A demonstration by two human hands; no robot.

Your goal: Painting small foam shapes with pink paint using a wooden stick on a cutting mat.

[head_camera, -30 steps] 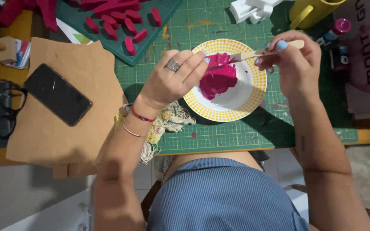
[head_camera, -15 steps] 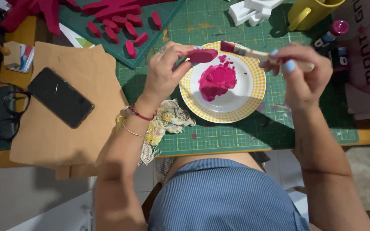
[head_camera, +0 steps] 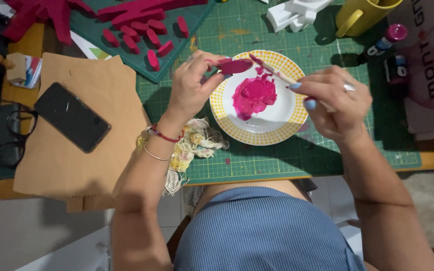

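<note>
My left hand (head_camera: 193, 86) pinches a small oval piece painted magenta (head_camera: 234, 65), held just over the left rim of a white plate with a yellow checked border (head_camera: 297, 116). My right hand (head_camera: 333, 103) grips a thin paintbrush (head_camera: 275, 71) whose tip touches the piece's right end. A pool of magenta paint (head_camera: 254, 95) lies in the plate's middle. The plate rests on a green cutting mat (head_camera: 322, 155).
Painted magenta pieces (head_camera: 146, 37) lie on a second green mat at the back left. A black phone (head_camera: 72, 117) sits on brown paper (head_camera: 61, 160). A stained rag (head_camera: 192, 145) lies under my left wrist. Glasses (head_camera: 3, 145), yellow mug (head_camera: 360, 15), paint bottle (head_camera: 385, 40), white shapes (head_camera: 292, 12).
The left hand lifted the magenta piece from the plate's paint up to the plate's left rim. The right hand brought the brush tip from the right over to the piece.
</note>
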